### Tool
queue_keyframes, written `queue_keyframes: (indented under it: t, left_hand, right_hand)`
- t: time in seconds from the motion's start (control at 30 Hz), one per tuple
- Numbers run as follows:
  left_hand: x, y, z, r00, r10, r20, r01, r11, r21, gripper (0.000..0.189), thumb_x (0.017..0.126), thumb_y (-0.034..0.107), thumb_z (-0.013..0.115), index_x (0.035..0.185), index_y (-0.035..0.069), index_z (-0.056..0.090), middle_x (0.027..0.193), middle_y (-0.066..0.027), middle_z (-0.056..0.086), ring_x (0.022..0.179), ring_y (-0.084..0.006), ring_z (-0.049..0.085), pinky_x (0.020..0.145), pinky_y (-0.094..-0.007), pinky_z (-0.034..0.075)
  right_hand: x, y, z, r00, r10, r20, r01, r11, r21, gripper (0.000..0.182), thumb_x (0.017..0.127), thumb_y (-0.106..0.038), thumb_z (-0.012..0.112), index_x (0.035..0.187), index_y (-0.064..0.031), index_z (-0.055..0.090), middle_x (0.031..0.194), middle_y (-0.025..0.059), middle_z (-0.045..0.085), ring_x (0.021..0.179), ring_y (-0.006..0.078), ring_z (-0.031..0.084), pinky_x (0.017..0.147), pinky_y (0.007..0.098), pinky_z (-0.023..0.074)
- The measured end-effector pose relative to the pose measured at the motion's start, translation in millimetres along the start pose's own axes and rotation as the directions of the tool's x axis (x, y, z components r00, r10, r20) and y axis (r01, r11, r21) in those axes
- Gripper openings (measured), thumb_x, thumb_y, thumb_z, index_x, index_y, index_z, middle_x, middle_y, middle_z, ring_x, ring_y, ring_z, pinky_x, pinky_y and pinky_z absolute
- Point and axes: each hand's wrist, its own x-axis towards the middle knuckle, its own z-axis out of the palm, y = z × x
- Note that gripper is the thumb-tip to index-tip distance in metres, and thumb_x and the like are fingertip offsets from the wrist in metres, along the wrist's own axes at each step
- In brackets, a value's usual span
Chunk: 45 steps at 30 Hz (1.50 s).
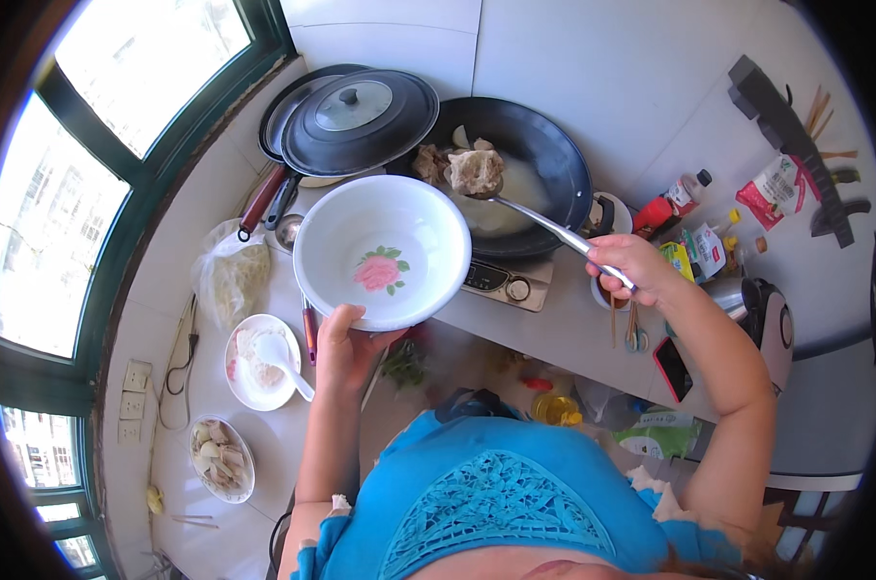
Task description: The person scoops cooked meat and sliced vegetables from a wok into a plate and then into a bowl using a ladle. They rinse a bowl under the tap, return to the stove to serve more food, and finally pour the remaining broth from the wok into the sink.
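Note:
My left hand (347, 351) grips the near rim of a white bowl (441, 246) with a pink rose printed inside; nothing lies in the bowl. It is held beside a black wok (565, 163) that contains cloudy liquid and chunks of food. In my right hand (630, 268) is the handle of a metal ladle (547, 223). The ladle's head, over the wok, bears a large piece of pale cooked meat (476, 172). More meat (429, 163) lies close behind it. Under the wok, the front panel of a cooktop (490, 280) shows.
A dark lid (365, 138) rests on a pan at the wok's left. Leftward lie a plastic bag (231, 279), a plate of white powder (246, 395) with a spoon, and a plate of food (220, 460). Rightward are bottles (688, 190), scissors (635, 337) and a phone (674, 368).

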Motion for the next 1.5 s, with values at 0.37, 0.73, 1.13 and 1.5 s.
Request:
queue_keyframes:
  t: [0.37,0.73,1.13,1.5]
  left_hand:
    - [31.3,2.8,38.3,0.995,-0.080,0.051,0.079,0.997,0.026,0.051,0.080,0.014,0.048,0.125,-0.006,0.034,0.119,-0.0207,0.047,0.104,-0.0348,0.055,0.084,-0.0519,0.050]
    - [54.9,-14.3,45.7,0.986,-0.091,0.142,0.086,0.996,0.037,0.044,0.079,0.011,0.045,0.119,-0.007,0.039,0.114,-0.0220,0.052,0.099,-0.0344,0.058,0.081,-0.0509,0.053]
    - [45.2,-14.7,44.3,0.984,-0.095,0.150,0.103,0.994,-0.045,0.051,0.077,0.011,0.045,0.124,-0.004,0.038,0.118,-0.0198,0.050,0.104,-0.0354,0.056,0.083,-0.0537,0.051]
    - [39.0,-14.2,28.1,0.985,-0.125,0.119,0.135,0.988,-0.075,0.061,0.074,0.014,0.047,0.130,-0.003,0.030,0.124,-0.0214,0.045,0.108,-0.0376,0.053,0.086,-0.0514,0.049]
  right_hand:
    - [-93.8,-83.6,13.3,0.995,-0.103,0.013,0.104,0.976,-0.193,0.016,0.089,-0.015,0.051,0.094,-0.0003,0.053,0.071,0.0000,0.053,0.041,-0.0002,0.041,0.030,0.0145,0.0303]
    - [-89.3,-32.6,44.0,0.996,0.023,0.082,0.005,0.944,-0.329,0.032,0.087,-0.010,0.051,0.116,0.0033,0.050,0.069,0.0003,0.051,0.044,0.0038,0.045,0.035,0.0196,0.0342]
    - [-91.7,17.5,48.3,0.727,-0.670,0.149,0.291,0.104,-0.951,0.040,0.081,-0.006,0.056,0.118,0.0070,0.047,0.088,0.0206,0.056,0.073,0.0355,0.057,0.062,0.0380,0.0463]
    - [-47.4,-13.6,5.6,0.700,-0.709,-0.087,0.294,0.397,-0.869,0.032,0.080,-0.007,0.055,0.109,0.0051,0.053,0.078,0.0190,0.057,0.071,0.0336,0.057,0.066,0.0377,0.0448]
